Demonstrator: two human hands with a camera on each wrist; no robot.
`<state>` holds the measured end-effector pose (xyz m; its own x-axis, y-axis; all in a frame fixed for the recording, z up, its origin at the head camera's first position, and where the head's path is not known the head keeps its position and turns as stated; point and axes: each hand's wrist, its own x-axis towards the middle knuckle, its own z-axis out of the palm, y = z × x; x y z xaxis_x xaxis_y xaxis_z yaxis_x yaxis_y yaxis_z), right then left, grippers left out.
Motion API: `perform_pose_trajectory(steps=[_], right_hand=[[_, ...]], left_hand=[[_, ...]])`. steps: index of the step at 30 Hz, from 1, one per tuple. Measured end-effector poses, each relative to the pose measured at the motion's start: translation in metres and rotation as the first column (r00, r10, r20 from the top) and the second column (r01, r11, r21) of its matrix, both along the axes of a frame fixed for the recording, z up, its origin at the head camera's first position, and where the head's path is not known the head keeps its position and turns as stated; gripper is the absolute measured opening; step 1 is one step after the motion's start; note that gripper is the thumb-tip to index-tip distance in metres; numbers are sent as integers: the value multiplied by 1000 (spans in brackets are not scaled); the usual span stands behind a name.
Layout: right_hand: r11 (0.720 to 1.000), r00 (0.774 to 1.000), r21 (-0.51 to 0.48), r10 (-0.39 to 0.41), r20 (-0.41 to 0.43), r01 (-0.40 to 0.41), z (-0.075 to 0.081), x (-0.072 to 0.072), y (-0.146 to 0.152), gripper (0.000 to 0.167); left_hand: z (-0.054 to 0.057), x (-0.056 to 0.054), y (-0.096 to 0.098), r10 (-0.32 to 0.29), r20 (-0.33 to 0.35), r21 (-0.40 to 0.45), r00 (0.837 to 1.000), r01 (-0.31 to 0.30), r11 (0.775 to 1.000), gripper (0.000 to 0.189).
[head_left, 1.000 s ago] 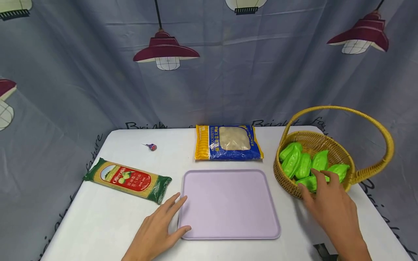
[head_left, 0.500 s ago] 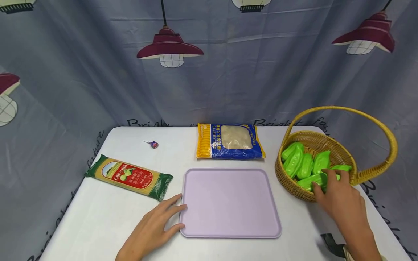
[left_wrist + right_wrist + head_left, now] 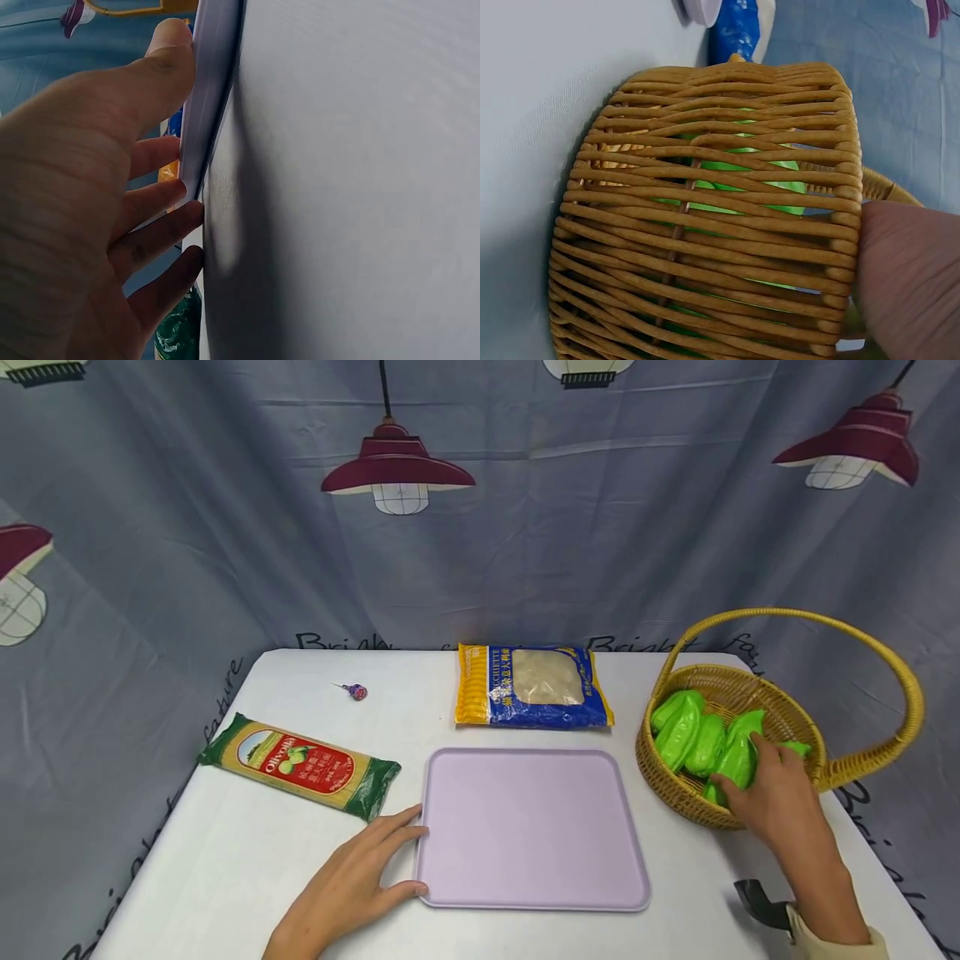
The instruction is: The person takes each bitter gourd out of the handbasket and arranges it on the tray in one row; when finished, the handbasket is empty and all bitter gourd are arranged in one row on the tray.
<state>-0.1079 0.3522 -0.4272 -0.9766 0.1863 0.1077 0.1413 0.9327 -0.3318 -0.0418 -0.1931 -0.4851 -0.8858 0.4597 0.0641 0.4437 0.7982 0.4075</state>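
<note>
A wicker basket (image 3: 678, 797) with a tall handle stands at the right of the table, holding several green ridged fruits, which look like star fruit (image 3: 678, 735). My right hand (image 3: 783, 797) reaches over its near rim and pinches one star fruit (image 3: 738, 760) between thumb and fingers, the fruit tilted up. In the right wrist view the basket wall (image 3: 705, 225) hides the fingertips; only part of the hand (image 3: 911, 277) shows. My left hand (image 3: 352, 881) rests at the left edge of a lilac tray (image 3: 532, 827), its fingers extended and fingertips at the rim (image 3: 206, 90).
A blue and yellow pasta bag (image 3: 534, 687) lies behind the tray. On the left are a spaghetti packet (image 3: 300, 766) and, farther back, a small wrapped lollipop (image 3: 356, 692). A grey printed curtain (image 3: 510, 568) hangs behind the white table (image 3: 210, 868).
My right hand has shifted among the star fruit, and one that lay sideways at the basket's near side is now tilted up in its fingers. The left hand stays beside the tray.
</note>
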Motion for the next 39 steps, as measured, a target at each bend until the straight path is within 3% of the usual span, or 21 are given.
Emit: perform_pose_trajectory(steps=[6,12,18,21,24,28,34,39], right_hand=[[1000,999,-4,-17,34,17,0,-1,1,86],[999,998,-27,26,-50,-27,-2,-5,-2,82],[999,994,-53,-7,-108,1,6,-3,-10,82],[997,974,-74,-4,-225,-13,15,0,-17,83],[995,939,-85,19,-344,-51,25,3,-28,83],[988,900,-99,68,-430,-122,35,7,-48,76],[966,867,-67,192,-460,-249,34,8,-78,66],[941,854,-35,289,-433,-336,24,5,-104,65]], left_hand=[[-1,-2,-1,-29,-33,-6,999,29,1000,69],[-2,-4,-3,-56,-82,-10,995,55,998,68],[-1,-7,-3,-64,-72,-2,995,64,998,69],[-1,-7,-3,-65,-62,5,996,65,998,69],[-1,-7,-4,-56,-36,13,998,57,998,70],[0,-6,-5,-41,-12,29,999,41,999,71],[0,-6,-4,-46,-18,47,999,47,998,70],[0,-5,-4,-49,-26,46,998,50,998,70]])
